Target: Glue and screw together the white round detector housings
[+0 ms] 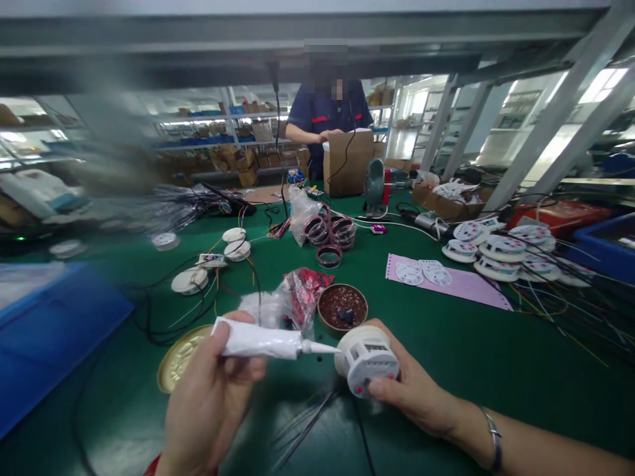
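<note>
My left hand (211, 390) is closed around a white squeeze tube (262, 340) with a long tapered nozzle. The nozzle points right, and its tip meets or nearly meets the side of a round white device housing (370, 360). My right hand (409, 387) grips that housing, thumb on its front face near two red spots. Dark wires (317, 413) trail below the housing, partly blurred. Just behind it sits a round tin (342, 307) with brown contents and small black pieces. A gold-coloured lid (181, 357) lies partly hidden behind my left hand.
A blue bin (54, 337) stands at left. White round units (191, 281) with cables lie left of centre; more are stacked (506, 251) at right, beside a pink sheet (466, 287). Red-rimmed rings (329, 256) sit mid-table. Across the table, a person (325, 112) handles a cardboard box (350, 162).
</note>
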A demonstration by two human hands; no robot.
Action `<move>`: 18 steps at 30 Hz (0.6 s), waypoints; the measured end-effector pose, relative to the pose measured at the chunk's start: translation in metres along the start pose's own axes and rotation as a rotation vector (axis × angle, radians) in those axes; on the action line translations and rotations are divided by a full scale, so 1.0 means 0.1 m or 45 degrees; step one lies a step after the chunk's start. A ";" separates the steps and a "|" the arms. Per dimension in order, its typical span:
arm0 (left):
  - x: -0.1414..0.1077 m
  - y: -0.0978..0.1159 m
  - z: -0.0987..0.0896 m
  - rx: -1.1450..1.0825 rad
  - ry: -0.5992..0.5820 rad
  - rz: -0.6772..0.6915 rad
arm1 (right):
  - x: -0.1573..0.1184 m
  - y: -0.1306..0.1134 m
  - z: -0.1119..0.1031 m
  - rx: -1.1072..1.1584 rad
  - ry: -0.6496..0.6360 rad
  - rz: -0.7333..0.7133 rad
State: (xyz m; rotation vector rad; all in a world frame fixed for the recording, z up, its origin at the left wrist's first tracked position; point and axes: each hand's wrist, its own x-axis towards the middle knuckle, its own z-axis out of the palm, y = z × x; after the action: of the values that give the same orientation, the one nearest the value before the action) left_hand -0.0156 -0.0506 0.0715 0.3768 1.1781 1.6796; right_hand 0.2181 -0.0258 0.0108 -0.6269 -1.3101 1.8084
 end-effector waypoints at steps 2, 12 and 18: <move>-0.03 -0.04 -0.03 0.110 -0.029 0.068 | 0.00 -0.01 0.00 -0.078 -0.018 -0.016; -0.07 -0.08 -0.08 0.460 -0.154 0.200 | 0.00 0.03 -0.03 -0.129 -0.035 -0.022; -0.08 -0.12 -0.11 0.549 -0.219 0.214 | 0.01 0.04 -0.03 -0.130 -0.072 -0.013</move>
State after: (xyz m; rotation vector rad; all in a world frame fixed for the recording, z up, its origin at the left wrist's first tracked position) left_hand -0.0126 -0.0631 0.0584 0.8911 1.4056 1.4886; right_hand 0.2184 -0.0243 0.0064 -0.6267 -1.4488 1.7709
